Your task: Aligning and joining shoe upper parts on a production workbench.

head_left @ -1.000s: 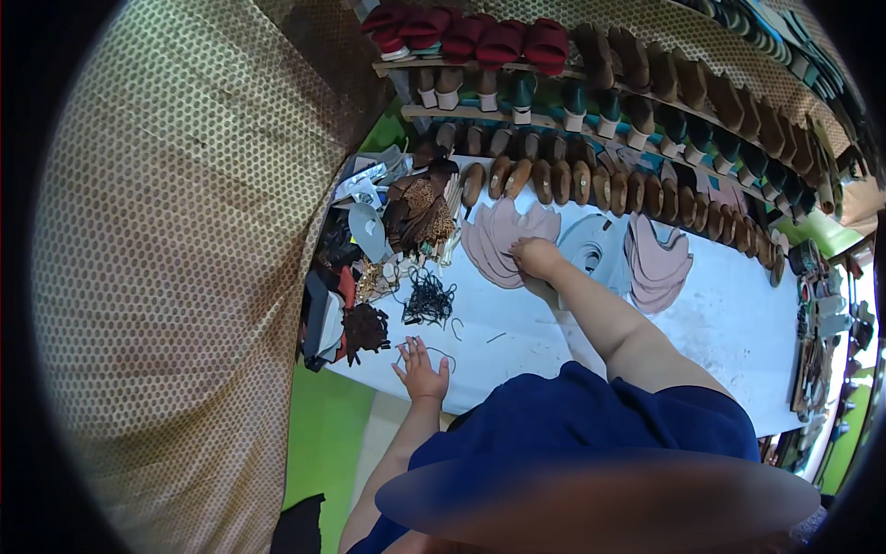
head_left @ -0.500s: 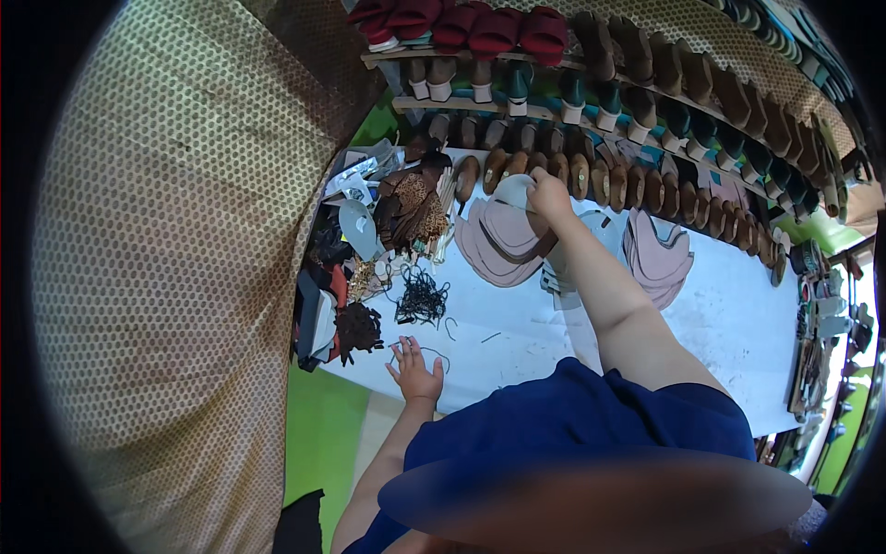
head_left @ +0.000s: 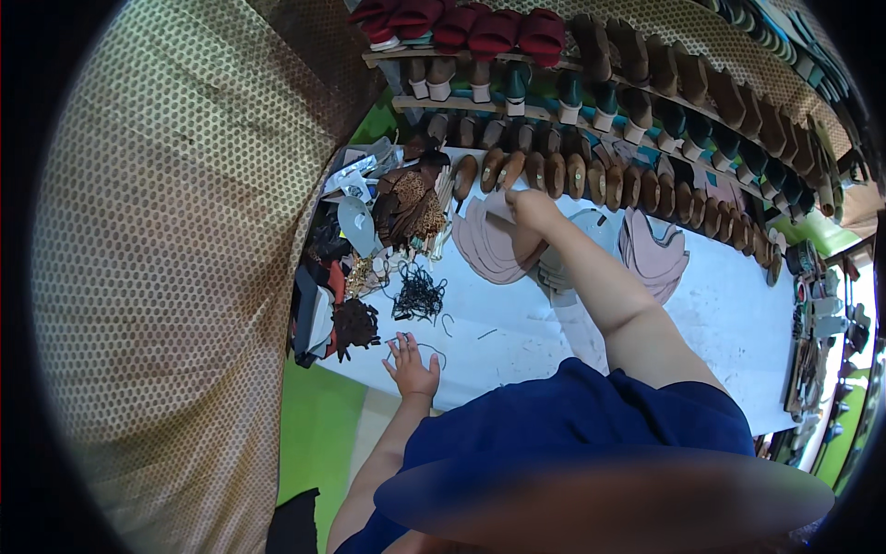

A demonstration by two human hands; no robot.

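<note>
While the left hand (head_left: 413, 369) is resting, fingers spread, near the closest edge of the white table (head_left: 503, 379), a tangle of black cords (head_left: 420, 295) is lying just beyond it. Farther out, the right hand (head_left: 533, 212) is pinching the edge of a pale piece (head_left: 498, 206) over the fanned stack of pinkish curved pieces (head_left: 484, 247). Behind, brown shoes (head_left: 554, 175) are standing in a row below shelves (head_left: 484, 106) that are holding more footwear.

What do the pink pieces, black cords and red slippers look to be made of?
Pink pieces: perhaps leather or synthetic sheet, matt; they lie in thin, flat layers. 
Black cords: leather or synthetic, unclear; thin, bending into a loose tangle. 
Red slippers: probably fabric, matt and soft-looking.
</note>
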